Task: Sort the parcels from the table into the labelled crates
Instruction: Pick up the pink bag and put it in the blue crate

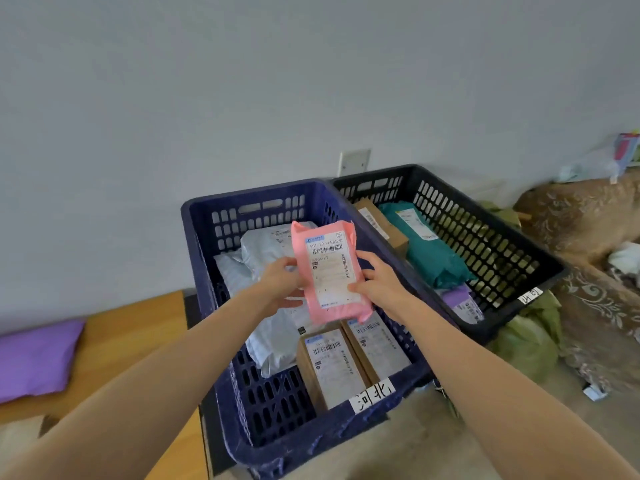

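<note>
both hands, left hand (282, 284) and right hand (379, 282), grip the pink parcel (329, 271) above the blue crate (221, 268).

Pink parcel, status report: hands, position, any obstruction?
Grip: left hand and right hand, both on pink parcel. Held over blue crate, label facing camera. Below it grey bags and boxes; nothing in the way.

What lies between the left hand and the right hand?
The pink parcel, held over the blue crate; the left hand and the right hand each grip one side. The head view shows this.
</note>
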`<state>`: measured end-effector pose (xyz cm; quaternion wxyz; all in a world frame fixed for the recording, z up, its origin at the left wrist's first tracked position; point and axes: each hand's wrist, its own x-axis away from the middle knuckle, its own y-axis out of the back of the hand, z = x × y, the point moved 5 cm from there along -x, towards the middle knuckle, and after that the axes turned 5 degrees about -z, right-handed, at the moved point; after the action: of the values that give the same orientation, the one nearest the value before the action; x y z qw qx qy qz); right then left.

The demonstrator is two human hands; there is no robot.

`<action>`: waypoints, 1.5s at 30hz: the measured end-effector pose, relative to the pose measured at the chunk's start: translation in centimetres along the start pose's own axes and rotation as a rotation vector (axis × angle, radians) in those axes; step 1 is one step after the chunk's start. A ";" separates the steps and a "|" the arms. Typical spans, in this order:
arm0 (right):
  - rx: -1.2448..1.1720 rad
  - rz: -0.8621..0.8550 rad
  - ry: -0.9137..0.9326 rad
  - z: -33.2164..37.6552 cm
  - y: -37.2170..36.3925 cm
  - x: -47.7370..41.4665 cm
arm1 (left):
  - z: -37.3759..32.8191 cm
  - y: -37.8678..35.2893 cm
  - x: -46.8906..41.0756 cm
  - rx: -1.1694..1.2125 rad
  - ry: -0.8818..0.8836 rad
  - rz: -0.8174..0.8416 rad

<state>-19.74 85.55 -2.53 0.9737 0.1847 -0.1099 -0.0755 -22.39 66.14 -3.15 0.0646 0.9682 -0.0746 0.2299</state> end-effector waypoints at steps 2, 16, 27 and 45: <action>0.076 -0.002 -0.002 -0.8 -0.4 -1.0 | 0.6 -0.6 -0.7 -0.007 0.011 -0.018; 0.179 0.073 0.003 -3.8 -1.9 -7.7 | 2.8 -2.7 -6.0 0.025 0.067 -0.230; 0.300 0.180 -0.043 -5.4 -3.4 -9.4 | 4.4 -3.1 -7.4 0.024 0.174 -0.133; 0.581 0.181 0.196 -3.5 -5.2 -7.7 | 3.6 -1.7 -6.6 -0.090 0.194 -0.069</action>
<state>-26.91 83.47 -9.09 0.8890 0.4508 -0.0483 0.0642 -26.41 67.98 -9.49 0.1228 0.9396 -0.0449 0.3164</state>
